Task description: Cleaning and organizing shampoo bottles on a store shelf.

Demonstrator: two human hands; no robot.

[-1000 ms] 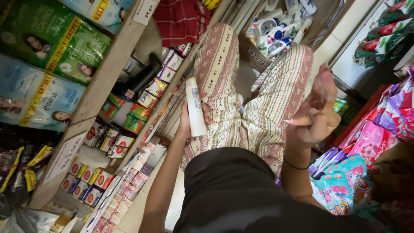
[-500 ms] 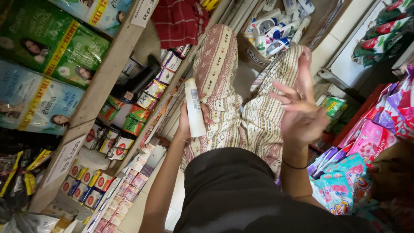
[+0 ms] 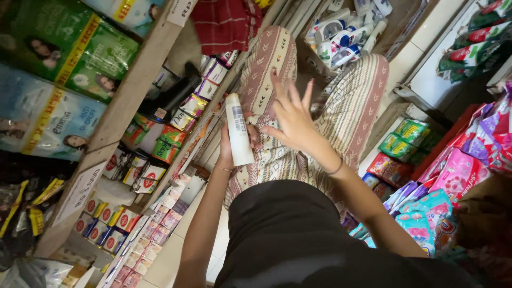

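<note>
White bottle point(image 3: 238, 129) sits upright, clamped in our left hand point(image 3: 228, 152) w/ right hand point(image 3: 290, 120) spread empty just beside; we're mid-check, next prob. needs right-hand grip.

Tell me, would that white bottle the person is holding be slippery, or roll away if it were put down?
The white bottle looks smooth and glossy, so it may be somewhat slippery, though the left hand grips it with nothing more than wrapped fingers. Tall and narrow, it would probably tip easily when nudged. Its rounded body would likely roll if laid on its side.
</note>
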